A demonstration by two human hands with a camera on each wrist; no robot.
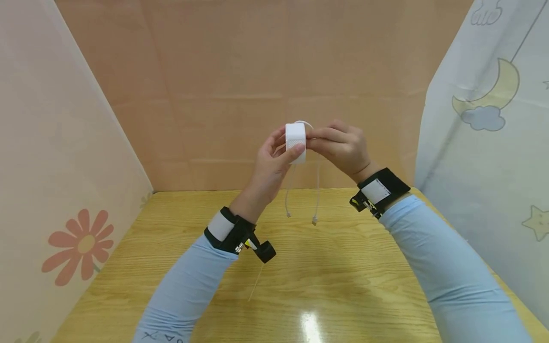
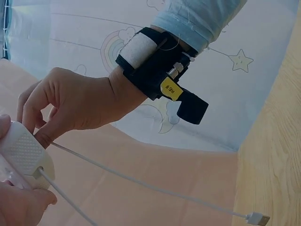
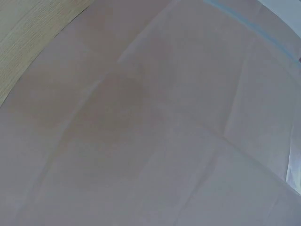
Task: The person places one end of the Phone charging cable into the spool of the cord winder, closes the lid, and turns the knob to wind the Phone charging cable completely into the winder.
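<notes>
The left hand (image 1: 270, 164) is gripping a white charger block (image 1: 295, 142) while the right hand (image 1: 343, 145) is pinching its cable (image 1: 318, 190) (both ends dangling below), so winding probably needs another loop.

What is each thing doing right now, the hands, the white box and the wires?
left hand: grips the white box, held up
right hand: pinches at the box's side
white box: off the table
two wires: hang loose, unplugged
table: bare, shiny
</notes>
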